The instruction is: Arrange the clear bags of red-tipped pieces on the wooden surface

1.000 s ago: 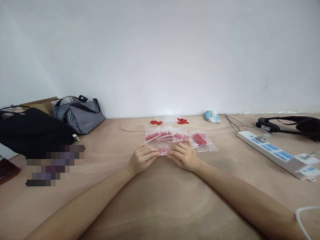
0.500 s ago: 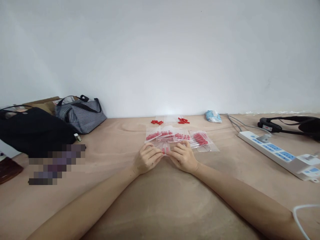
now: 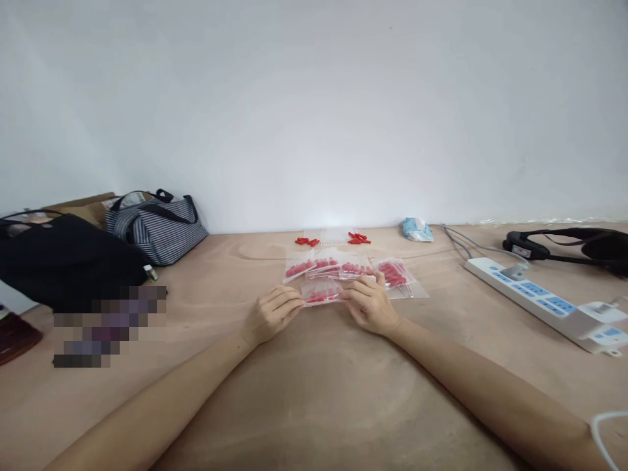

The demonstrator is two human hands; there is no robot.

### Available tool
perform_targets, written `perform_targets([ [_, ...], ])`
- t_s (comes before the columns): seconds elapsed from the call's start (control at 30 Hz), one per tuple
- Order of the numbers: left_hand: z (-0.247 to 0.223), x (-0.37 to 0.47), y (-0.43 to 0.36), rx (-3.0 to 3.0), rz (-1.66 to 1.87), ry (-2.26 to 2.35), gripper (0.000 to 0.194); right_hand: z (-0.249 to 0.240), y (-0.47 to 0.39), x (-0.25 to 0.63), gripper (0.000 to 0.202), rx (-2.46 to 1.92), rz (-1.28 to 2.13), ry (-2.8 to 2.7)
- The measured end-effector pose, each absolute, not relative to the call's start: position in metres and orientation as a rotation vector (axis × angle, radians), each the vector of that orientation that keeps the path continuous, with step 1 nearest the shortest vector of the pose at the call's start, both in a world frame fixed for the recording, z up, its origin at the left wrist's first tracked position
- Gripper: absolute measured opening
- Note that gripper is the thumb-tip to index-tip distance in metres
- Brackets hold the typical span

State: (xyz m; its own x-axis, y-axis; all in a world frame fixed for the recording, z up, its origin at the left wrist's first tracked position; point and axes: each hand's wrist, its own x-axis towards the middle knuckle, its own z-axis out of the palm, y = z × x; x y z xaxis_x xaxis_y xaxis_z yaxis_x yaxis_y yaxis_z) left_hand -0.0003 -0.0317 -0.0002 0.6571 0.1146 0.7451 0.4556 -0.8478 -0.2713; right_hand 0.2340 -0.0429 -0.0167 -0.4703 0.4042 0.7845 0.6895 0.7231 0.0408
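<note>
Between my hands is a small clear plastic bag (image 3: 321, 292) with several red pieces in it. My left hand (image 3: 275, 313) is closed on the bag's left edge, thumb and fingers together. At its right edge my right hand (image 3: 370, 304) pinches the same bag. Just beyond lie several more clear bags (image 3: 326, 263) of red pieces, overlapping in a pile. Another bag (image 3: 392, 273), with red-tipped sticks inside, lies to the right, close to my right fingers.
Farther back are loose red pieces (image 3: 359, 238) and a blue-white packet (image 3: 417, 229). A white power strip (image 3: 544, 297) and a black headset (image 3: 564, 245) lie to the right. A black bag (image 3: 69, 261) and a striped bag (image 3: 164, 226) stand at the left.
My hands have moved apart, the left one leftward and the right one slightly to the right. More of the bag between them now shows.
</note>
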Motion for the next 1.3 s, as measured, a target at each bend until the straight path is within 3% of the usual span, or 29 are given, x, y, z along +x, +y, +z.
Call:
perform_targets([
  [0.4, 0.003, 0.010, -0.034, -2.472, -1.063, -0.364, 0.014, -0.015, -0.047, 0.198, 0.015, -0.744, -0.524, -2.106],
  [0.97, 0.000, 0.004, -0.044, -2.596, -1.179, -0.352, 0.018, -0.018, -0.052, 0.239, 0.015, -0.741, -0.728, -2.147],
  [1.13, -0.002, 0.002, -0.042, -2.673, -1.221, -0.428, 0.015, -0.020, -0.052, 0.239, 0.023, -0.834, -0.636, -2.127],
  [1.3, 0.000, 0.001, -0.046, -2.804, -1.175, -0.752, 0.010, -0.018, -0.049, 0.239, 0.028, -0.898, -0.267, -2.159],
])
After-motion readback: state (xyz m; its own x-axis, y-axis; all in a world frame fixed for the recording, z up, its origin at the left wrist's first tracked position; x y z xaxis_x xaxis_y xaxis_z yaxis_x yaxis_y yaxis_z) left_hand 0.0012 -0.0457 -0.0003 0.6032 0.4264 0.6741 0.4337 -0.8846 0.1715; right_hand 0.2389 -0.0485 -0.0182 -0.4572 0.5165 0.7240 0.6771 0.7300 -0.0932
